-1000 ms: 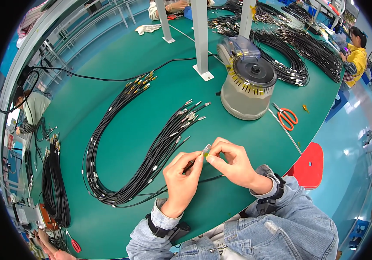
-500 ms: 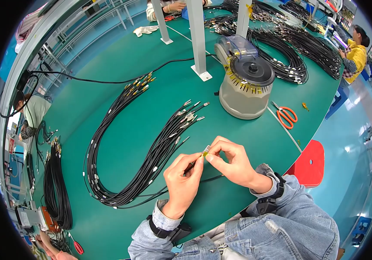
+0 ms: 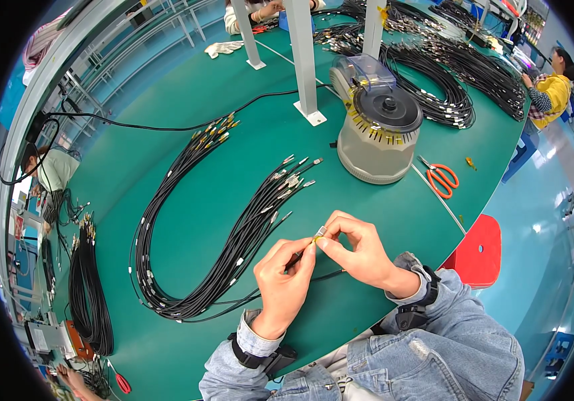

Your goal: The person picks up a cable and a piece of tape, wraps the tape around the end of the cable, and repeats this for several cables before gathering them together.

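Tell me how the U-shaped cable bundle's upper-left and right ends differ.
The upper-left end shows yellow tips; the right end shows silvery ones. The right end lies nearer the left hand; the upper-left end, farther. Both are black cables lying on the green table.

On the right of the frame, orange-handled scissors (image 3: 441,179) lie on a green tabletop (image 3: 186,150), above a red stool seat (image 3: 477,257) at the table's edge. A person in a yellow top (image 3: 553,92) works at the upper right, near a blue stool (image 3: 519,157) on a shiny blue floor (image 3: 501,200). Three pale grey posts (image 3: 305,60) stand at top centre; a white glove (image 3: 223,49) lies left of them. A black cord (image 3: 160,127) crosses the upper left, where a person in pale green (image 3: 56,170) bends forward. Red-handled scissors (image 3: 123,383) lie lower left.
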{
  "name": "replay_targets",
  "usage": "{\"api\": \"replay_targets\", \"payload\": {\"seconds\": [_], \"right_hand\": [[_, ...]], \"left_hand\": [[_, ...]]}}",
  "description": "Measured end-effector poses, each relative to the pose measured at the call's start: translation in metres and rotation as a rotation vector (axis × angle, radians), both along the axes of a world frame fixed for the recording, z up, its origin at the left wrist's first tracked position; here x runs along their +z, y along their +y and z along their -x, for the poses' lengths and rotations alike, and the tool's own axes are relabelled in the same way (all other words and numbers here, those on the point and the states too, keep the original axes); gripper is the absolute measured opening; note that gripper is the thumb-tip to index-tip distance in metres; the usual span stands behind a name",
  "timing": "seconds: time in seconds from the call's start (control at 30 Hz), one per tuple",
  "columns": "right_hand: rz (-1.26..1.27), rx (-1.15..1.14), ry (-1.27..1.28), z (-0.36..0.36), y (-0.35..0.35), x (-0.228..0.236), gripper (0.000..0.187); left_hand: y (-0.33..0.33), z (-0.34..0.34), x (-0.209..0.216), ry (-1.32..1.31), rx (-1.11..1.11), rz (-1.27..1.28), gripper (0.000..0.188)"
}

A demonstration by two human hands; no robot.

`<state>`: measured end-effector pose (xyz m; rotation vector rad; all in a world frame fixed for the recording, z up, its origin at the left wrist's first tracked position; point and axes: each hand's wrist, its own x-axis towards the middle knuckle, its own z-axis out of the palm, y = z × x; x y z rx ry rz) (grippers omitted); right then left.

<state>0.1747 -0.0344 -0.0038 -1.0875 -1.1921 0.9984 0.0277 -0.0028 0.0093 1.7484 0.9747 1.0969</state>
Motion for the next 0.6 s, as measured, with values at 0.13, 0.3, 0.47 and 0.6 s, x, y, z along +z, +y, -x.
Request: {"api": "replay_targets", "payload": {"seconds": [0.13,0.3,0.47,0.6], "right_hand": [[0.009,-0.008,0.002,0.000,0.000,-0.001,0.007],[0.020,-0.023,0.023,0.003,-0.001,-0.002,0.008],[0.073,-0.026,0.014,-0.001,-0.001,-0.002,0.009],[0.100,-0.028,0.066,0.002,0.000,-0.005,0.013]], "left_hand": [[-0.001,-0.001,-0.001,-0.005,0.003,0.002,0.009],[-0.002,-0.002,-0.003,0.005,0.030,-0.092,0.012],[-0.006,-0.008,-0.004,0.080,0.126,-0.249,0.018],[0.000,-0.004,-0.011,0.199,0.094,-0.497,0.028]]}}
